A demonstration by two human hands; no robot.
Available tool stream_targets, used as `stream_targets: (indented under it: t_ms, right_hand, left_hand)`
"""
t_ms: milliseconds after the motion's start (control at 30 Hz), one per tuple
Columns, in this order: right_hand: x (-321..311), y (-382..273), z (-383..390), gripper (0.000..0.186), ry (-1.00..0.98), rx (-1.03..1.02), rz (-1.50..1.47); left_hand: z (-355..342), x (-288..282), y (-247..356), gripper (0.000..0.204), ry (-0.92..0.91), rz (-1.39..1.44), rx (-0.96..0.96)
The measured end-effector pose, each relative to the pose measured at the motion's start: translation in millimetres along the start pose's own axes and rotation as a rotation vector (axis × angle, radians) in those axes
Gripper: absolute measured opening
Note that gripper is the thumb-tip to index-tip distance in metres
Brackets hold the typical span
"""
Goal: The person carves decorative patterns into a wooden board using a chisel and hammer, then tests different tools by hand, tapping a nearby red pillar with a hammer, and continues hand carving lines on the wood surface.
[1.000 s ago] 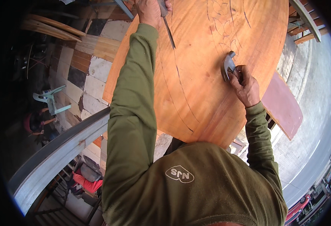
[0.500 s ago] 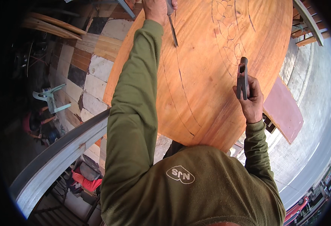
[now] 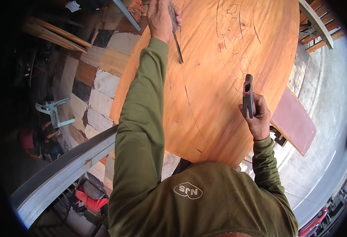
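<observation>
A large orange-brown wooden board (image 3: pixel 217 102) with a curved edge lies in front of me, marked with long dark curved lines and a drawn leaf or petal pattern (image 3: pixel 232 43). Near the top of the picture, my left hand (image 3: pixel 160 23) is closed around the handle of a chisel (image 3: pixel 177 48). The chisel slants down, its tip at one of the drawn lines on the board. My right hand (image 3: pixel 259 117) grips a claw hammer (image 3: pixel 247 94) over the board's right part, apart from the chisel. The fingers hide most of the hammer's handle.
A metal beam (image 3: pixel 68 164) runs along the lower left. Beyond the patchwork tile floor (image 3: pixel 102 85) are a pale green plastic chair (image 3: pixel 54 110), another person (image 3: pixel 35 140) and wooden planks (image 3: pixel 58 33). To the right lie a reddish panel (image 3: pixel 294 120) and a paved road (image 3: pixel 327 158).
The view has shifted, so the board and both hands sit lower in the picture. The hammer has come slightly nearer to me. Both hands keep their holds.
</observation>
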State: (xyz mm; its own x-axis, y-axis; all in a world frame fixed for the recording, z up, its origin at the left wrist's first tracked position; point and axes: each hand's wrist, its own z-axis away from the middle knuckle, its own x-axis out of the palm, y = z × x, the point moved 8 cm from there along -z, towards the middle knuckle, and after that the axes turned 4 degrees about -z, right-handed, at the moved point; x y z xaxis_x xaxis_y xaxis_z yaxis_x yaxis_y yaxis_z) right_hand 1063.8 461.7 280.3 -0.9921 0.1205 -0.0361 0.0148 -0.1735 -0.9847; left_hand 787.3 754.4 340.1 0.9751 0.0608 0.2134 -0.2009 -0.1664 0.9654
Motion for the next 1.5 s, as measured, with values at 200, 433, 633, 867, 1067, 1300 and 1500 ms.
stream_targets:
  t_ms: [200, 433, 633, 867, 1067, 1300, 1500]
  right_hand:
    - [-1, 17, 2, 0.039, -0.016, 0.033, -0.026]
    - [3, 25, 5, 0.039, -0.034, 0.069, -0.011]
    - [5, 26, 7, 0.040, -0.066, 0.073, -0.012]
    - [7, 16, 7, 0.038, -0.040, 0.033, -0.049]
    - [8, 21, 9, 0.040, -0.088, 0.055, -0.039]
    - [9, 22, 11, 0.038, -0.087, 0.078, -0.001]
    - [11, 23, 11, 0.038, -0.082, 0.079, -0.048]
  left_hand:
    - [4, 6, 6, 0.035, -0.077, 0.017, 0.016]
    - [9, 8, 7, 0.040, -0.030, -0.017, -0.028]
    - [12, 12, 10, 0.039, -0.037, -0.033, -0.032]
    - [12, 12, 10, 0.041, -0.047, -0.045, 0.000]
    - [14, 15, 13, 0.042, -0.050, -0.072, 0.000]
    - [16, 16, 15, 0.033, -0.038, -0.034, -0.022]
    - [14, 16, 13, 0.033, -0.047, -0.022, -0.018]
